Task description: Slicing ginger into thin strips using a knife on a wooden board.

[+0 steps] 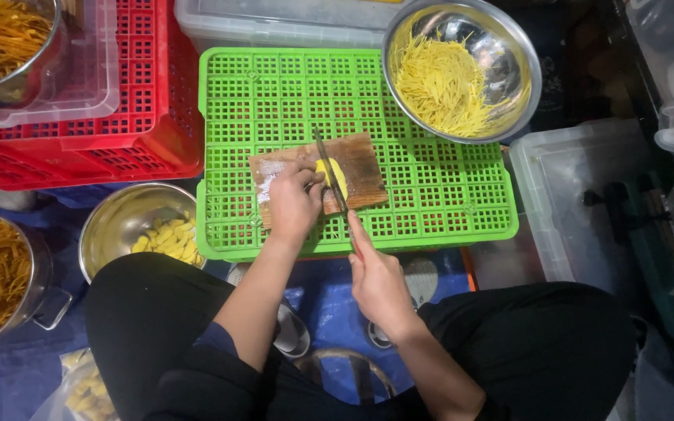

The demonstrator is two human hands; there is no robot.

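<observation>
left hand (294, 199) pinching a yellow piece (331, 173) flat on a small wooden board (364, 168), near the front edge of an upturned green crate (431, 195). right hand (376, 277) clenched round the handle of a knife (329, 170), blade laid across the piece. steel bowl of yellow shreds (462, 70) at the crate's far right corner.

Single head-worn view, looking steeply down from above the seated person's lap, close over the green crate (431, 195) straight ahead, knees at the lower edge, metal bowls and red crate (142, 117) at the margins.
</observation>
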